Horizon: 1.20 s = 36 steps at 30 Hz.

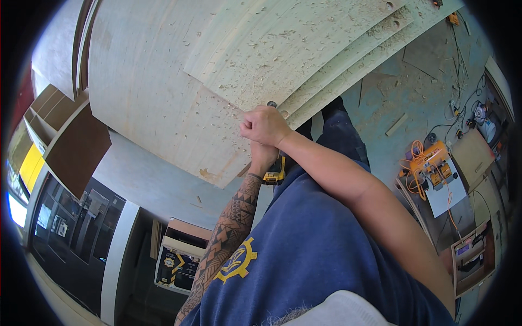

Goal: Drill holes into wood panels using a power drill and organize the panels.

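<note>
Shavings (239,86) litter wood panels (141,98). Right hand (265,124) curls closed by a cordless power tool (275,177); left hand (263,157)'s grip is hidden.

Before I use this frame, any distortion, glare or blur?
Head view: fisheye bows edges of broad, pale wooden boards, rim fades to black; head view: white patch at far left looks blown out; head view: bare right hand looks fairly sharp.

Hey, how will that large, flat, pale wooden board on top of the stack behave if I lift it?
The large, flat, pale wooden board may feel heavy and awkward, given its broad area. The thickness showing along its edge suggests it's fairly stiff. Tilting it would likely send the loose, curled wood shavings on top sliding off.
</note>
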{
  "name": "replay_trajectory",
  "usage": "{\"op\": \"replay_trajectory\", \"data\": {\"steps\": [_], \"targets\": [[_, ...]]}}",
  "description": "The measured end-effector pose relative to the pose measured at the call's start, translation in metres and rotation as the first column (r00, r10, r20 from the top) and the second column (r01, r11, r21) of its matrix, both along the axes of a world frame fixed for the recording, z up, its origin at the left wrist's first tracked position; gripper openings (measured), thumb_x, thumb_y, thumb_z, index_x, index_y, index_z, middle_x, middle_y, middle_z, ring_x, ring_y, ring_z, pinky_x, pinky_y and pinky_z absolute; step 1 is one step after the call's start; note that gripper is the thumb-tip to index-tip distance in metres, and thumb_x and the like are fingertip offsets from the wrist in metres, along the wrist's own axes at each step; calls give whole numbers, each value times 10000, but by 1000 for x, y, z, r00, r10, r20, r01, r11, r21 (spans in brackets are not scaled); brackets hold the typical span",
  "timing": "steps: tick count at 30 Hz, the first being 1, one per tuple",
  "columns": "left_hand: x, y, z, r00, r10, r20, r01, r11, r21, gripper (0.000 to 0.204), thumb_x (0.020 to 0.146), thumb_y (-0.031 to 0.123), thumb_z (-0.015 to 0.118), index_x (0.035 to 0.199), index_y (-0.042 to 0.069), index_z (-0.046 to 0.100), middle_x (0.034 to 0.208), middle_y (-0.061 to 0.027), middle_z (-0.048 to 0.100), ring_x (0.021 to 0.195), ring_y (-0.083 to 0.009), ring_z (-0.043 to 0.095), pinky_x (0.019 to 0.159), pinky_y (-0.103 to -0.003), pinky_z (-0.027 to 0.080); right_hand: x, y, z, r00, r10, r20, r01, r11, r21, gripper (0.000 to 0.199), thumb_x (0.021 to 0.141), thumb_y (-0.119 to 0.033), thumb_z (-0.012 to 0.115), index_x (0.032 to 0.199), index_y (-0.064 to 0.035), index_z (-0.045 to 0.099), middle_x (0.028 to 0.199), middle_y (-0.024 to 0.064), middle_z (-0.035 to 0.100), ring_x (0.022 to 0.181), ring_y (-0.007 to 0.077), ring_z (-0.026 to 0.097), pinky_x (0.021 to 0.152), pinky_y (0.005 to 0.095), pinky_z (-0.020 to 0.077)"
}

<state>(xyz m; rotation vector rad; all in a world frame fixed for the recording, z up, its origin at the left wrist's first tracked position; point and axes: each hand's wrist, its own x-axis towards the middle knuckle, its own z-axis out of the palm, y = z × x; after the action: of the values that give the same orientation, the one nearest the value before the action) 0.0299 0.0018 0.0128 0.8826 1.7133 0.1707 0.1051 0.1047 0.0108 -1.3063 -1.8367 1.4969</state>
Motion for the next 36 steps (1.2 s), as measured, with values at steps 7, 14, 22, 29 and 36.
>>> {"op": "replay_trajectory", "data": {"steps": [7, 14, 22, 29, 36], "targets": [[10, -30, -1, 995, 15, -102, 15, 958, 286, 461, 832, 149, 750, 1232, 16, 564, 1252, -176, 581, 1151, -323, 576, 949, -432, 483, 10, -20, 7, 994, 42, -104, -36, 997, 64, 238, 752, -213, 717, 583, -98, 596, 616, 97, 634, 634, 306, 653, 616, 428, 534], [-10, 5, 0, 994, -111, -13, 111, 994, -10, 414, 849, 127, 727, 1223, 29, 579, 1216, -176, 598, 1137, -331, 585, 940, -426, 488, -9, 4, -1, 999, 12, 41, -9, 998, -64, 217, 756, -210, 714, 590, -103, 623, 623, 111, 645, 636, 316, 653, 634, 425, 551], [26, -16, -1, 994, 33, -101, 2, 946, 325, 330, 851, 86, 712, 1151, 20, 592, 1133, -159, 615, 1081, -305, 603, 905, -419, 493, 30, -9, 12, 992, -11, -123, 12, 1000, 11, 296, 769, -194, 731, 582, -100, 522, 591, 78, 586, 606, 291, 617, 610, 406, 508], [35, -23, -3, 987, 156, -48, -131, 932, 338, 343, 836, 81, 729, 1134, 19, 571, 1085, -147, 603, 1045, -280, 600, 878, -402, 491, 36, -17, 8, 993, 16, -119, -8, 998, 68, 302, 752, -176, 736, 582, -106, 496, 583, 63, 566, 613, 275, 607, 613, 395, 488], [13, -39, -10, 981, -15, -194, 88, 924, 372, 441, 836, 144, 760, 1210, 28, 558, 1114, -138, 612, 1058, -279, 602, 908, -421, 496, 8, -25, 3, 993, 55, -101, -45, 994, 98, 246, 760, -196, 711, 590, -110, 554, 602, 60, 597, 642, 278, 634, 647, 408, 516]]}}
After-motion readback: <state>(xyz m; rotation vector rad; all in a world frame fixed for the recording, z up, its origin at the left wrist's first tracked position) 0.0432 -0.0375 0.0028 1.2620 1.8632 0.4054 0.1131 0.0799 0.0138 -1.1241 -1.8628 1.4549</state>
